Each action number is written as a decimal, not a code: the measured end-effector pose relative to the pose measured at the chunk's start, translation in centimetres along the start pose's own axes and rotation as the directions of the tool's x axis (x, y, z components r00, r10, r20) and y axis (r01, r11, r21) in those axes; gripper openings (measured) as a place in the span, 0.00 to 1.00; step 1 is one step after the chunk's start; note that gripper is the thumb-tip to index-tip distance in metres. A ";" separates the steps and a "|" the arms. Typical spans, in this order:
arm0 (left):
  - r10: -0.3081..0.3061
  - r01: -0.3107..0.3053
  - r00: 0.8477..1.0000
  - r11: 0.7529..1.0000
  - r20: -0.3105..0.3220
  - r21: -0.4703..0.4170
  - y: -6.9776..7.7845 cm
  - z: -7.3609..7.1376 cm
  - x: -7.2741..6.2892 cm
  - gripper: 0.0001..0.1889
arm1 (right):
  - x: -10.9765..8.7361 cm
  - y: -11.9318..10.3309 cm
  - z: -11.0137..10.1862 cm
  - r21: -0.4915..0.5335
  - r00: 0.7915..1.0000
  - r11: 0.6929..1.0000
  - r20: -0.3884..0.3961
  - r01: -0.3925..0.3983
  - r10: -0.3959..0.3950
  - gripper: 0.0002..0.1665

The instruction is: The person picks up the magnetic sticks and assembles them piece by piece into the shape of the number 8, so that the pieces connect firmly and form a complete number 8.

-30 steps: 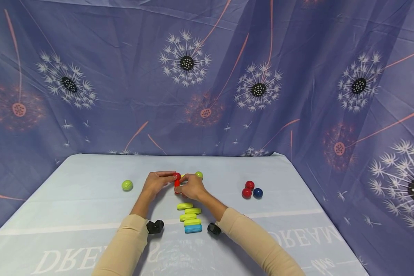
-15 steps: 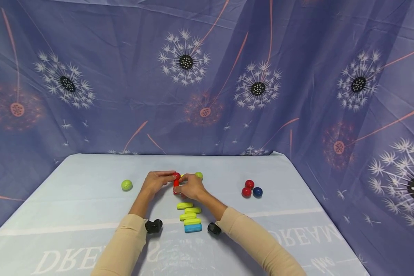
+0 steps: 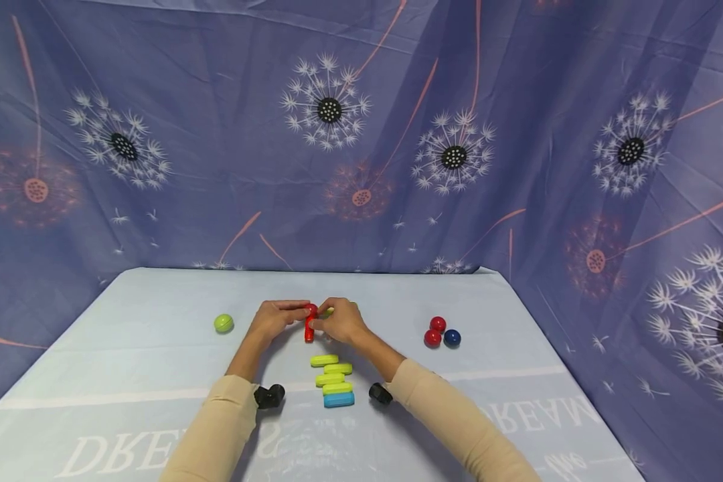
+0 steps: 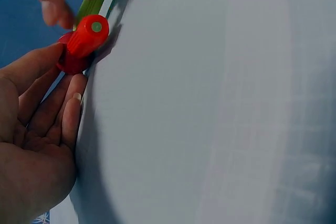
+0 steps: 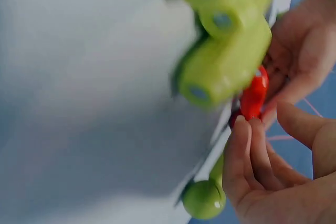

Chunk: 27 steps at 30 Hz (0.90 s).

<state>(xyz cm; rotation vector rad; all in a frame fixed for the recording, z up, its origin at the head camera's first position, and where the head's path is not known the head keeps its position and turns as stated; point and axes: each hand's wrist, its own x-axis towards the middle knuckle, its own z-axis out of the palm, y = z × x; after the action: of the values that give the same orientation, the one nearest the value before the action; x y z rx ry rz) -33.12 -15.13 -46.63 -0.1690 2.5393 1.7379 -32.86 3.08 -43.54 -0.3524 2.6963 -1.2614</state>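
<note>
In the head view my left hand (image 3: 271, 323) pinches a red ball (image 3: 311, 309) between thumb and fingers at the back middle of the table. A red rod (image 3: 309, 331) joins that ball and points toward me; its end has a small round pale disc in the left wrist view. My right hand (image 3: 340, 323) is just right of the rod, with thumb and fingers spread apart. The right wrist view has the right fingertips (image 5: 242, 121) close at the red rod (image 5: 254, 95). Behind this hand, a green ball (image 5: 203, 199) with a green rod is partly hidden.
Several yellow-green rods (image 3: 338, 369) lie staggered in front of the hands, with a blue rod (image 3: 339, 399) nearest me. One green ball (image 3: 223, 323) lies left. Two red balls (image 3: 432, 338) and a dark blue ball (image 3: 452, 338) sit together right. A patterned curtain (image 3: 361, 134) hangs behind.
My right hand has loosened from the red rod and shifted slightly right, so more of the rod shows. It now covers the green ball behind. The left hand keeps its hold.
</note>
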 end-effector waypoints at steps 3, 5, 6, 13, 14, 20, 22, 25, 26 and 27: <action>0.002 -0.002 1.000 1.000 -0.006 -0.004 -0.1 0.0 0.0 0.18 | 0.6 -0.4 -0.8 -0.024 0.998 0.999 -0.048 0.035 -0.037 0.15; 0.001 -0.001 1.000 1.000 -0.009 0.000 -0.1 -0.1 0.0 0.18 | 1.0 -0.7 -1.2 -0.037 0.994 0.997 -0.087 0.066 -0.069 0.15; -0.003 0.003 1.000 1.000 -0.011 0.004 -0.1 -0.2 0.0 0.18 | 1.2 -0.8 -1.3 -0.040 0.992 0.996 -0.099 0.079 -0.083 0.15; -0.011 0.011 1.000 1.000 -0.009 0.000 -0.1 -0.1 -0.1 0.17 | 2.4 -0.8 -1.4 -0.096 0.988 0.990 -0.101 0.105 -0.115 0.18; -0.008 0.008 1.000 1.000 -0.006 -0.001 -0.1 0.0 -0.1 0.17 | 2.5 -0.6 -1.4 -0.106 0.990 0.989 -0.093 0.099 -0.109 0.19; 0.010 -0.010 1.000 1.000 0.006 -0.022 -0.1 0.0 -0.1 0.17 | 2.8 0.6 -1.0 -0.106 0.997 0.993 -0.041 0.056 -0.060 0.17; 0.015 -0.014 1.000 0.999 0.010 -0.033 -0.1 0.0 -0.2 0.17 | 2.8 0.9 -0.8 -0.083 0.998 0.995 -0.032 0.047 -0.050 0.16; 0.023 -0.023 1.000 0.999 0.012 -0.032 -0.1 0.0 -0.1 0.17 | 2.9 1.3 -0.6 -0.057 0.998 0.997 -0.033 0.044 -0.046 0.15; 0.026 -0.025 1.000 0.999 0.011 -0.030 -0.1 0.0 -0.1 0.17 | 3.0 1.3 -0.5 -0.050 0.998 0.998 -0.034 0.046 -0.047 0.14; 0.028 -0.027 1.000 0.999 0.010 -0.029 -0.1 0.0 -0.1 0.17 | 3.0 1.4 -0.4 -0.044 0.998 0.998 -0.035 0.045 -0.046 0.14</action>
<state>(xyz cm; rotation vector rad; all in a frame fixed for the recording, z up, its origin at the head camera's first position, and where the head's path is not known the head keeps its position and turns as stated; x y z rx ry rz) -33.04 -15.20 -46.75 -0.1264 2.5221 1.7806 -36.04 3.44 -44.43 -0.4020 2.7643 -1.2348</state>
